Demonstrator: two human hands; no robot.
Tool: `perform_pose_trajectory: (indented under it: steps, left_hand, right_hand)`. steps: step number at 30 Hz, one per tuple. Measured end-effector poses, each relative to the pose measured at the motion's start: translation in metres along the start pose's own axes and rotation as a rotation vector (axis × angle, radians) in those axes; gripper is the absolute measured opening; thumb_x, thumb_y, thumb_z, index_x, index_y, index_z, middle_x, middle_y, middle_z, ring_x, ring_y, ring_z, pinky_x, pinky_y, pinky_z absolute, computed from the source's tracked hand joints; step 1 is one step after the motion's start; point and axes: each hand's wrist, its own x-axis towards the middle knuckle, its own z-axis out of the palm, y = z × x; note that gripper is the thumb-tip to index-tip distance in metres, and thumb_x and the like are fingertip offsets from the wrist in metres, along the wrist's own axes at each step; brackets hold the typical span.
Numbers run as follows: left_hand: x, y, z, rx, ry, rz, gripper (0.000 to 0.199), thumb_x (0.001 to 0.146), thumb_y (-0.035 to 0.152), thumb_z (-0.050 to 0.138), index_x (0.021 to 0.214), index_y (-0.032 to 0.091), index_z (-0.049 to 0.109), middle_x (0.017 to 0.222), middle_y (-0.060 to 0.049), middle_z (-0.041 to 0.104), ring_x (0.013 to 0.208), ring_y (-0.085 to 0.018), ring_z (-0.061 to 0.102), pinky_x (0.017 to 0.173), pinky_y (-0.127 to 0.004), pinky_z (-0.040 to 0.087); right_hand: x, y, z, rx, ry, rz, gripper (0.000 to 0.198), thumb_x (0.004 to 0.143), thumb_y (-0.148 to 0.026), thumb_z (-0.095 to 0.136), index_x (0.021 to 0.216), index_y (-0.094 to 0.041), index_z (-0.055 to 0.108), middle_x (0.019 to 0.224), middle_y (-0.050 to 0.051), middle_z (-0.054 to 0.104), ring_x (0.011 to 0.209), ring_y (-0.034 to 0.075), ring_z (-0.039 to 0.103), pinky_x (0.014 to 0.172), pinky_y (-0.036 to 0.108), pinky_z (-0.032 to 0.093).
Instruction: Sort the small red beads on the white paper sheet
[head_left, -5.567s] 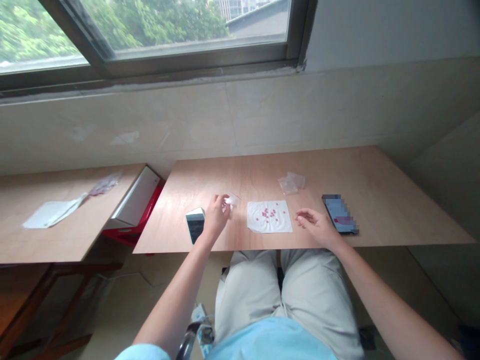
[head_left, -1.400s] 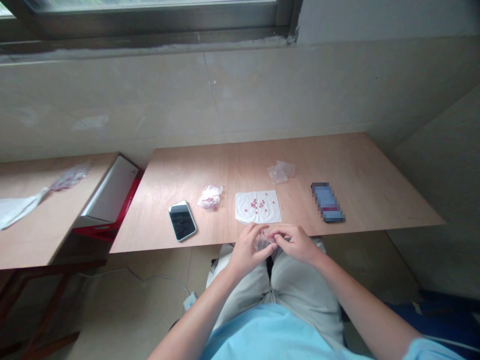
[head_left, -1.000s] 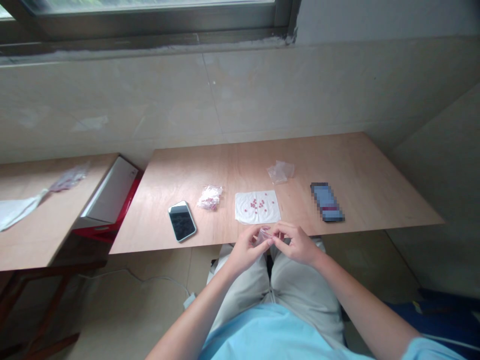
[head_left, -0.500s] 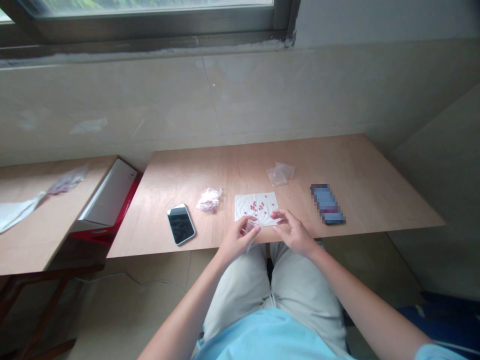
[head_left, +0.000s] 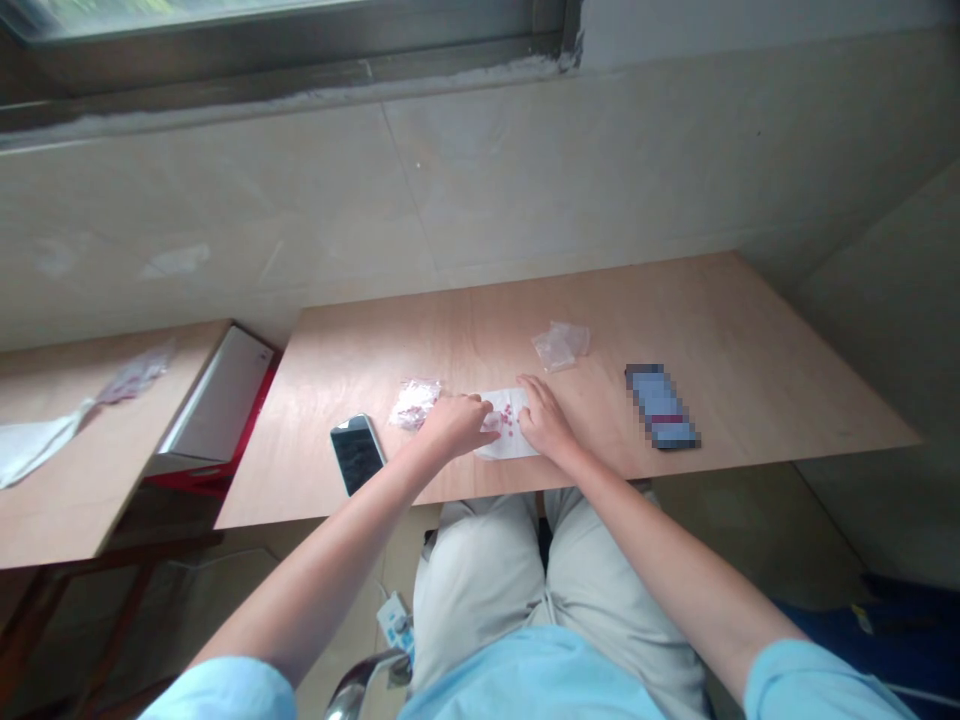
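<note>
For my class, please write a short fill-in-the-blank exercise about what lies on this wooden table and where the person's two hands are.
1. Both hands, the left hand and the right hand, rest on a white ____ that carries small red beads.
2. The dark-screened phone lies to the ____ of the left hand.
3. The small bag of red beads lies between the phone and the ____ hand.
4. The empty clear bags lie on the table, ____ from the person than the hands.

Missing words: sheet; left; left; farther

Head view, steeply down over table (head_left: 465,330)
</note>
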Motion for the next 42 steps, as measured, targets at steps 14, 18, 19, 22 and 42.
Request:
perform_pose_trajectory:
  steps: [14, 18, 19, 22, 42]
  left_hand:
    - [0.015, 0.016, -0.013, 0.072, -0.023, 0.054, 0.027, 0.081, 0.038, 0.072, 0.092, 0.014, 0.074, 0.098, -0.018, 0.068, 0.096, -0.036, 0.063, 0.085, -0.043, 0.040]
    - [0.014, 0.023, -0.015, 0.090, 0.016, 0.058, 0.026, 0.079, 0.033, 0.076, 0.095, 0.012, 0.074, 0.102, -0.020, 0.067, 0.103, -0.038, 0.060, 0.090, -0.044, 0.036]
    - [0.014, 0.026, -0.017, 0.104, 0.015, 0.066, 0.026, 0.079, 0.032, 0.076, 0.096, 0.011, 0.074, 0.102, -0.021, 0.067, 0.103, -0.038, 0.060, 0.090, -0.044, 0.036]
    - [0.016, 0.034, -0.020, 0.162, -0.017, 0.094, 0.023, 0.081, 0.025, 0.074, 0.097, 0.009, 0.074, 0.103, -0.023, 0.068, 0.102, -0.038, 0.060, 0.088, -0.044, 0.035]
    - [0.025, 0.045, -0.007, 0.224, -0.011, 0.013, 0.027, 0.094, 0.011, 0.049, 0.104, 0.011, 0.073, 0.109, -0.023, 0.066, 0.103, -0.033, 0.056, 0.075, -0.038, 0.041]
  right_hand:
    - [-0.005, -0.011, -0.004, -0.136, -0.149, -0.047, 0.058, 0.090, -0.012, 0.042, 0.148, -0.009, 0.046, 0.153, 0.018, 0.045, 0.148, 0.027, 0.031, 0.126, 0.051, 0.022]
    - [-0.006, -0.014, -0.003, -0.186, -0.151, -0.047, 0.054, 0.093, -0.015, 0.045, 0.147, -0.010, 0.046, 0.155, 0.017, 0.043, 0.149, 0.027, 0.030, 0.126, 0.049, 0.020]
    - [-0.006, -0.014, -0.003, -0.193, -0.156, -0.048, 0.054, 0.094, -0.015, 0.045, 0.147, -0.010, 0.046, 0.155, 0.017, 0.043, 0.149, 0.027, 0.030, 0.126, 0.049, 0.019]
    - [-0.006, -0.015, -0.003, -0.207, -0.160, -0.053, 0.052, 0.095, -0.014, 0.045, 0.146, -0.009, 0.047, 0.155, 0.018, 0.043, 0.149, 0.027, 0.029, 0.126, 0.049, 0.019]
    - [-0.006, -0.017, -0.004, -0.182, -0.138, -0.048, 0.050, 0.094, -0.014, 0.048, 0.145, -0.013, 0.048, 0.152, 0.017, 0.046, 0.147, 0.028, 0.033, 0.124, 0.053, 0.023]
